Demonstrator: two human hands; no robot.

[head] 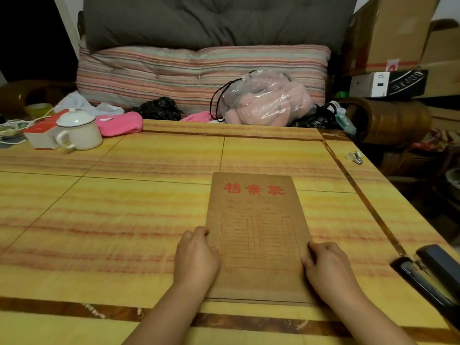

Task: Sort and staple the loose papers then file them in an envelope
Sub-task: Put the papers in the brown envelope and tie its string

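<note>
While both hands press on it, the brown envelope (pixel 256 235) lies flat on the yellow striped table (pixel 124 207), face up, just right of centre near the front edge. Left hand (pixel 195 257) sits at the envelope's 9 o'clock edge, fingers curled over the edge; right hand (pixel 327 265) at its 3 o'clock edge, fingers likewise on the paper. Hands are apart, one per side; cannot tell whether they pinch the edges or only rest on them.

Envelope print is red: three large characters across the top, 档案袋, then a ruled form grid below; the small text is too blurred to read.

Black stapler (pixel 430 272) lies at 4 o'clock from the envelope, at the table's right edge, well apart from both hands. Small clear-and-metal item (pixel 354 156) at 1 o'clock near the right edge, too small to identify.

Far left corner, 10 o'clock: white lidded mug (pixel 79 131), touching a red-and-white box (pixel 42 135). Pink cloth (pixel 119 124) just beside the mug. Clear plastic bag (pixel 266 98) with pink contents at 12 o'clock, behind the table. Black-and-white box (pixel 388 83) at 2 o'clock carries lettering, not legible.
</note>
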